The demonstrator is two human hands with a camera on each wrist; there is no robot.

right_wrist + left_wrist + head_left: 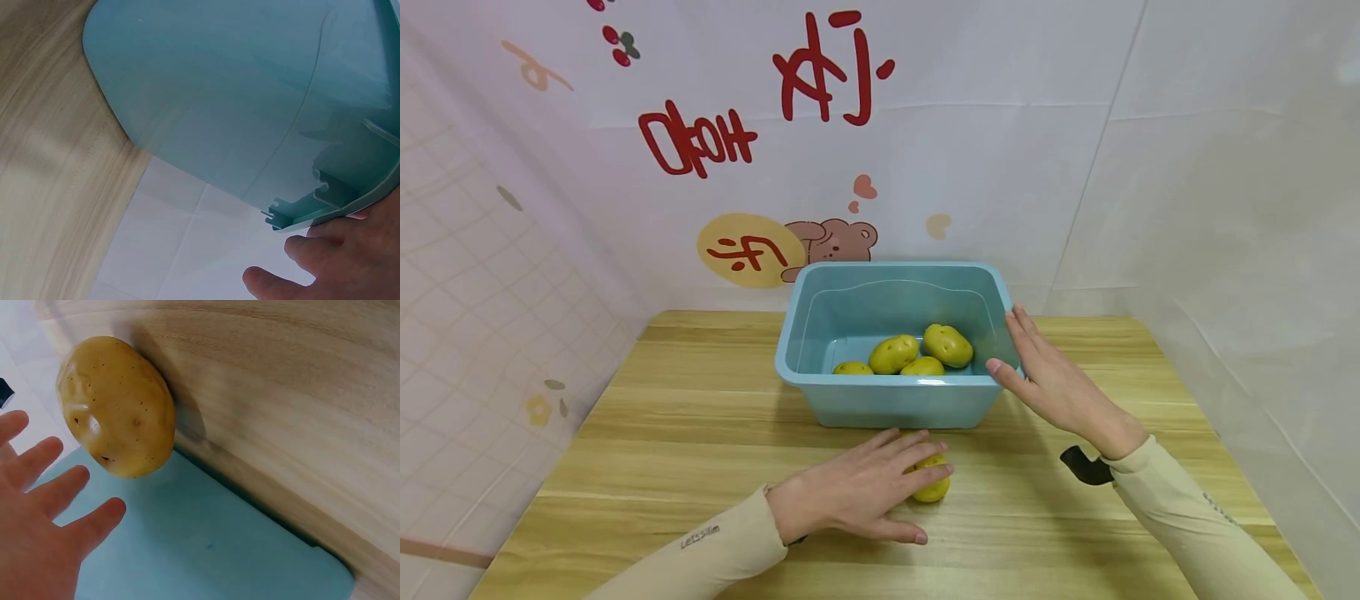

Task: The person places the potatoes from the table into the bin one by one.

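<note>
A yellow potato (pixel 932 490) lies on the table in front of a light blue plastic bin (pixel 895 404). My left hand (pixel 861 487) hovers over it with the fingers spread; in the left wrist view the fingers stand apart from the potato (pixel 119 409). At the bin's front right corner, my right hand (pixel 1060 387) rests against the rim, its fingers straight along the outer side and the thumb over the edge. Several more potatoes (pixel 893 354) lie inside the bin, partly hidden by its front wall.
The bin stands on a wood-grain table (pixel 692 417) near its back edge. Behind it hangs a white sheet (pixel 1000 183) printed with red characters and a bear. Pale sheets also enclose the left and right sides.
</note>
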